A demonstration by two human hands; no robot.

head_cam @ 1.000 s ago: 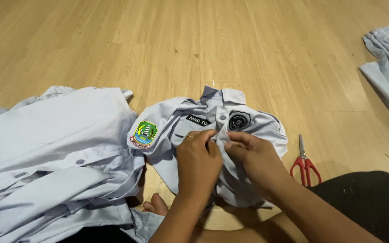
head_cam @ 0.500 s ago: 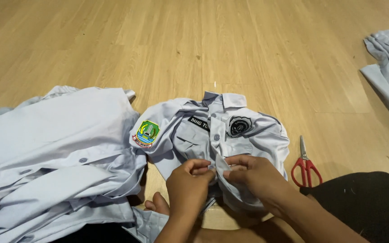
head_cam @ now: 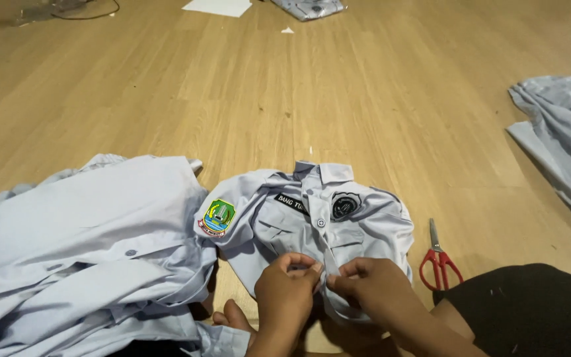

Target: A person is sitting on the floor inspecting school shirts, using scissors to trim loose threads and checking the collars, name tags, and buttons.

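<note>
A small pale blue uniform shirt [head_cam: 371, 228] lies on the wooden floor with its collar away from me. It has a green shield patch [head_cam: 218, 217] on the sleeve and a round black badge [head_cam: 343, 206] on the chest. My left hand [head_cam: 287, 291] and my right hand [head_cam: 365, 285] pinch the shirt's front placket between them, below an upper button [head_cam: 321, 223]. Both hands grip the fabric at the shirt's lower middle.
A heap of pale blue shirts [head_cam: 80, 258] fills the left. Red-handled scissors [head_cam: 436, 259] lie on the floor right of the shirt. More pale blue cloth [head_cam: 563, 142] lies at the right edge, and a white sheet [head_cam: 218, 6] at the far top. My dark-clad leg [head_cam: 530, 311] is bottom right.
Both hands have moved down the shirt front from the collar area to the lower placket. The view has tilted up, showing more floor.
</note>
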